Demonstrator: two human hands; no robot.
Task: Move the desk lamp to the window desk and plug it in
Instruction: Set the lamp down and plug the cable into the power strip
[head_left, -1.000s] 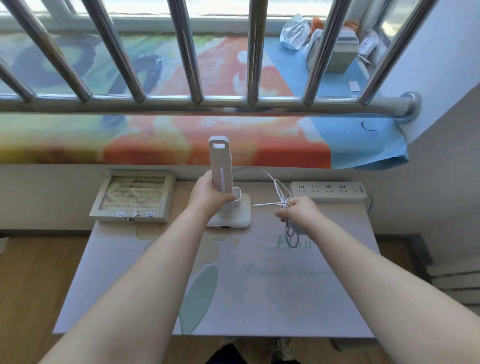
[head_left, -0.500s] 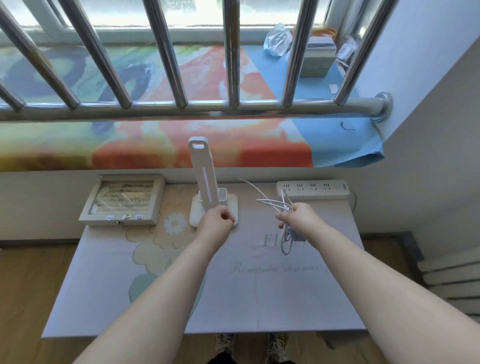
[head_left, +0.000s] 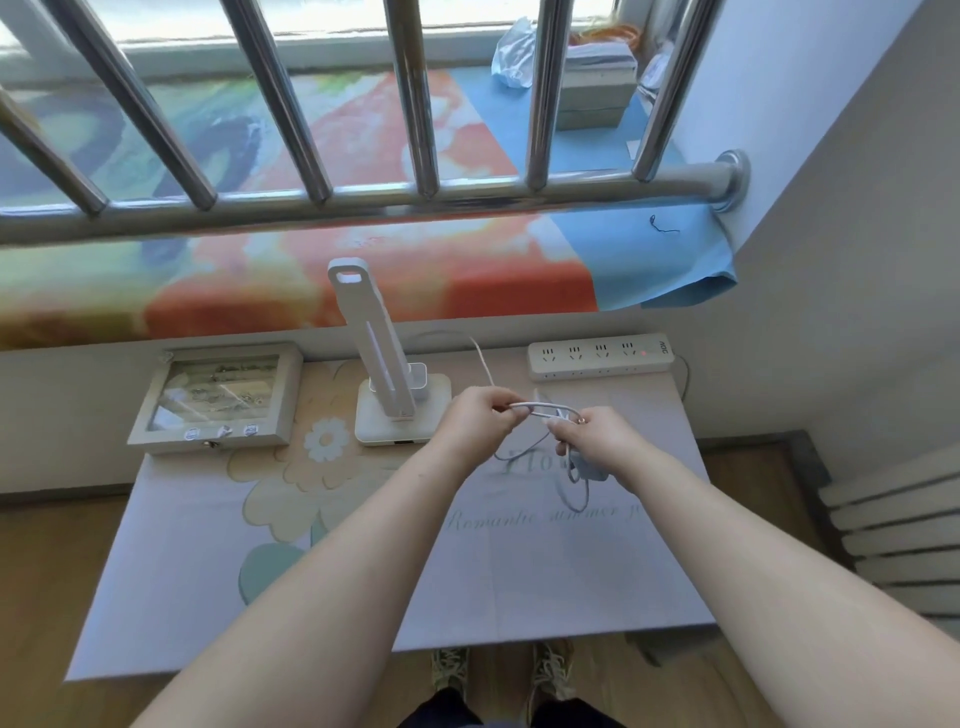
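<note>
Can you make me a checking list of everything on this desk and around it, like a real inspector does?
Surface: desk with a flower-print cover, under the window.
Job's things: white desk lamp stands upright at the desk's back; power strip to its right, sockets empty, red light on.
Clutter: glass-lidded box left of the lamp.
Hands: left hand pinches the bundled cable; right hand grips its loops and the plug adapter.
Cables: the cable runs from behind the lamp to the hands, not plugged in.
Surroundings: metal window bars over a colourful cloth on the sill; boxes and a bag at its far right.
</note>
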